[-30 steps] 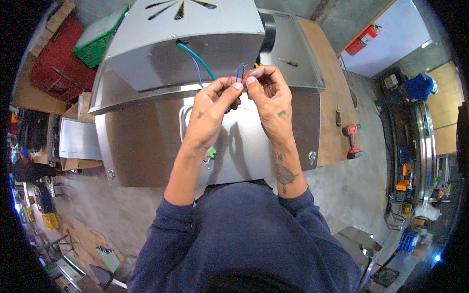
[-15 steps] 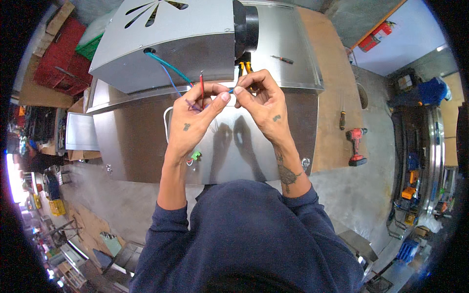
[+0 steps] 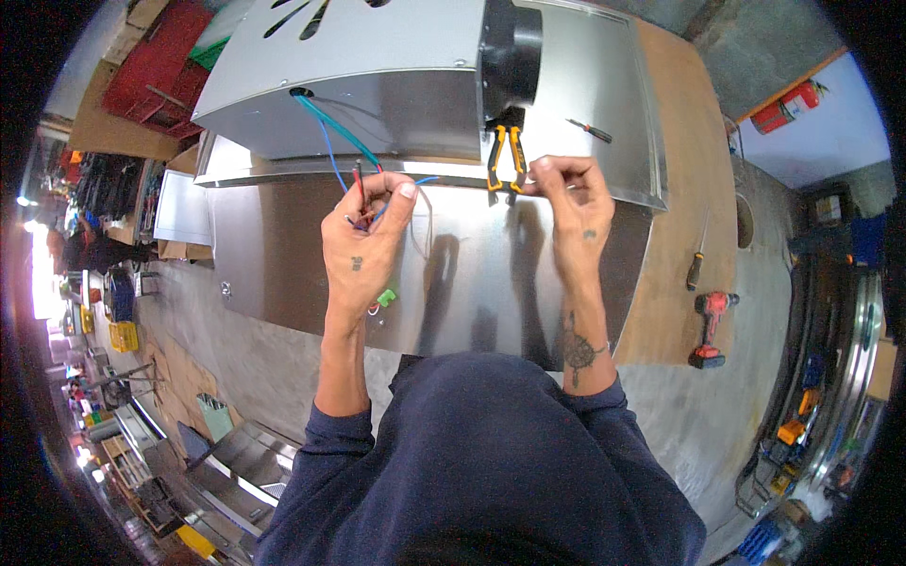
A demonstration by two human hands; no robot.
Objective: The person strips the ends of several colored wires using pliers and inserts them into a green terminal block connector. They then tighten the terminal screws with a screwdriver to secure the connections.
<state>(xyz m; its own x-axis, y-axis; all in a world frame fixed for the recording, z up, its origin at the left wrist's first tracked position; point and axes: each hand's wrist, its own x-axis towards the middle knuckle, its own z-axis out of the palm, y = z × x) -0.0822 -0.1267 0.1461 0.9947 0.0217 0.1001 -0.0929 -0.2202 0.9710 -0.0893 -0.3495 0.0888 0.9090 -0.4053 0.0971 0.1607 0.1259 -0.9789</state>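
Observation:
My left hand (image 3: 361,231) is closed on several thin wires. From its fingertips a blue wire (image 3: 427,179) sticks out to the right, and a dark red wire (image 3: 358,175) rises by the knuckles. To the right, my right hand (image 3: 578,200) has its thumb and index finger pinched together; whatever lies between them is too small to make out. Beside those fingers are yellow-and-black pliers (image 3: 507,162), handles pointing away; contact with my hand is unclear. A teal cable (image 3: 342,134) and a blue wire run from a hole in the metal housing (image 3: 396,111) toward my left hand.
A round black duct collar (image 3: 514,57) juts from the housing. A screwdriver (image 3: 590,130) lies on the metal sheet (image 3: 623,160). Another screwdriver (image 3: 696,269) and a red cordless drill (image 3: 713,328) lie at the right. A green connector (image 3: 387,297) sits near my left wrist.
My hands have moved apart. The right hand has left the blue wire and shifted right, next to the pliers, which are now uncovered. The whole view has turned slightly.

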